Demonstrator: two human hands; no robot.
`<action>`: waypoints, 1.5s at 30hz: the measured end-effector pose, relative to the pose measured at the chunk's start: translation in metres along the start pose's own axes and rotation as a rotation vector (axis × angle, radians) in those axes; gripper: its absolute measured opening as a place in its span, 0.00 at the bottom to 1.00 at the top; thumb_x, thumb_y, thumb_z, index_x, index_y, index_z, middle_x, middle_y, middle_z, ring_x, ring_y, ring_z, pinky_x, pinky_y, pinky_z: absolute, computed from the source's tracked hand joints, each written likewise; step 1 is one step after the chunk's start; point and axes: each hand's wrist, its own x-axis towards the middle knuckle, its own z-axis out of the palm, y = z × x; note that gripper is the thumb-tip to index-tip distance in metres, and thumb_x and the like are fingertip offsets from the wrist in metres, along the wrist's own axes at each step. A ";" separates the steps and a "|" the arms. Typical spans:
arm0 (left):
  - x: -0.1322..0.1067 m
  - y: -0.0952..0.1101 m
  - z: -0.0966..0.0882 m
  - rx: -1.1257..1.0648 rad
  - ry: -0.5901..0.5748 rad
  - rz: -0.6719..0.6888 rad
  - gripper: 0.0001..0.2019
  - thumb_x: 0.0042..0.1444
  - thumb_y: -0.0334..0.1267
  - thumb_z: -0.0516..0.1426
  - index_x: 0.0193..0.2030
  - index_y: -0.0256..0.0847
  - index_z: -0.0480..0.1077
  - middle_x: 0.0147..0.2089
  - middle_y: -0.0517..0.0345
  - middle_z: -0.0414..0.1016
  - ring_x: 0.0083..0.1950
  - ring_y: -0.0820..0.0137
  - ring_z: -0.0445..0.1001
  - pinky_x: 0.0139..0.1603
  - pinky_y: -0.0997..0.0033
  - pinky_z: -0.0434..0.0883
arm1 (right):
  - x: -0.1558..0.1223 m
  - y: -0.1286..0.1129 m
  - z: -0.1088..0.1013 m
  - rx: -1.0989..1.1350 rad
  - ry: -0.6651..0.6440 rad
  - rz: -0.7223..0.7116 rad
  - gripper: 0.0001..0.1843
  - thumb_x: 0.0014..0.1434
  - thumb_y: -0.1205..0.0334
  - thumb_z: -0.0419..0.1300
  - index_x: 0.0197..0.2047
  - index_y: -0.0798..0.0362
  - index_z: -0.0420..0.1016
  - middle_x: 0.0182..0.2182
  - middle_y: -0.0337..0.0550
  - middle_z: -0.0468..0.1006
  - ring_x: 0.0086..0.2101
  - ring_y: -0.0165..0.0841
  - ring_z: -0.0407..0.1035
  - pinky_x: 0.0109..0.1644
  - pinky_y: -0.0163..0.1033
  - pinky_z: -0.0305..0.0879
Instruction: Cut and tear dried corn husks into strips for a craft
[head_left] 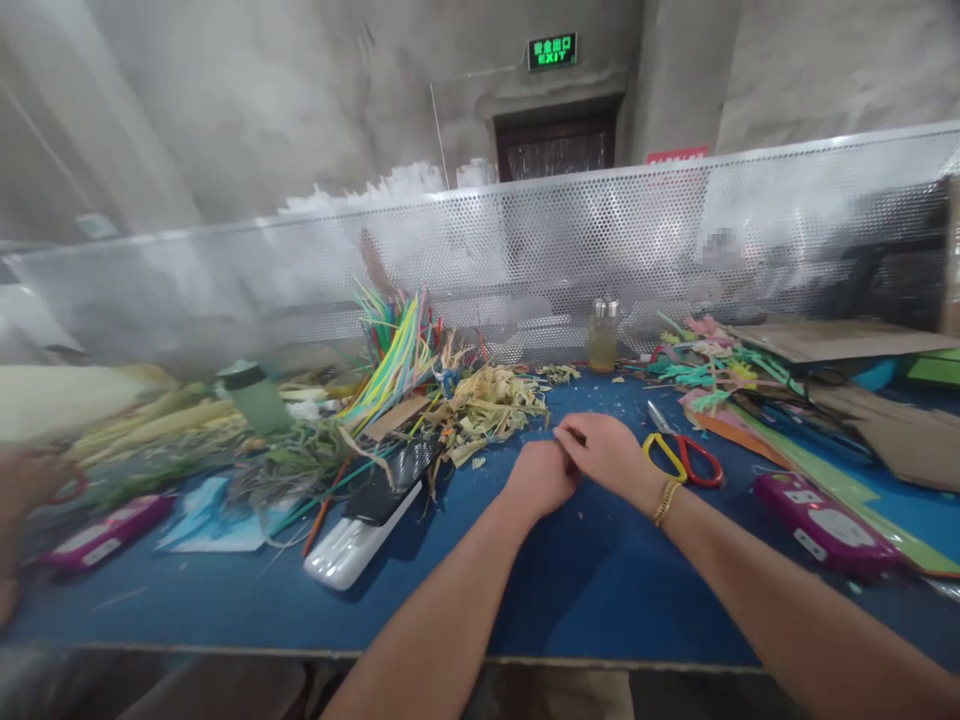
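My left hand (541, 474) and my right hand (606, 452) meet over the middle of the blue table (592, 600). Both are closed, fingertips pressed together. Whatever they may be pinching is hidden or too small to make out. A gold bracelet (664, 502) circles my right wrist. Just right of that hand lie scissors (681, 455) with one yellow and one red handle, blades pointing away. Behind my left hand spreads a heap of dry, yellowish husk scraps (491, 400). Left of my left forearm, a black phone-like slab (396, 485) lies on a white case (349, 550).
Colourful thin sticks (401, 345) fan up behind the husks. A glass jar (602, 338) stands near the perforated screen (570, 240). Purple devices (825, 525) lie at both sides. Cardboard (832, 340) and pastel stems (720, 370) fill the right. At far left shows another person's hand (34, 485).
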 end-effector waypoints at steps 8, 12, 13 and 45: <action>0.011 -0.035 -0.032 0.234 0.057 -0.216 0.21 0.53 0.51 0.57 0.51 0.46 0.74 0.63 0.44 0.64 0.65 0.47 0.59 0.58 0.45 0.62 | -0.006 0.035 0.022 0.050 -0.053 0.118 0.14 0.62 0.56 0.52 0.32 0.52 0.75 0.27 0.42 0.78 0.29 0.33 0.69 0.34 0.36 0.55; 0.022 -0.051 -0.032 0.317 0.078 -0.290 0.21 0.54 0.48 0.56 0.52 0.43 0.72 0.72 0.47 0.46 0.71 0.42 0.41 0.62 0.37 0.53 | -0.008 0.030 0.029 0.104 -0.093 0.117 0.15 0.61 0.56 0.52 0.30 0.52 0.75 0.25 0.41 0.76 0.28 0.32 0.68 0.32 0.35 0.54; 0.024 -0.054 -0.029 0.325 0.081 -0.303 0.20 0.56 0.47 0.55 0.52 0.43 0.72 0.72 0.48 0.47 0.71 0.43 0.41 0.63 0.37 0.52 | -0.008 0.030 0.031 0.110 -0.096 0.116 0.15 0.61 0.56 0.52 0.29 0.52 0.75 0.25 0.41 0.76 0.27 0.32 0.67 0.32 0.35 0.54; 0.012 -0.043 -0.047 0.051 0.756 0.220 0.18 0.61 0.32 0.48 0.55 0.43 0.69 0.53 0.52 0.73 0.56 0.66 0.68 0.60 0.61 0.64 | -0.008 0.034 0.031 0.167 0.023 0.161 0.15 0.60 0.55 0.52 0.26 0.52 0.69 0.20 0.38 0.71 0.23 0.30 0.62 0.29 0.35 0.50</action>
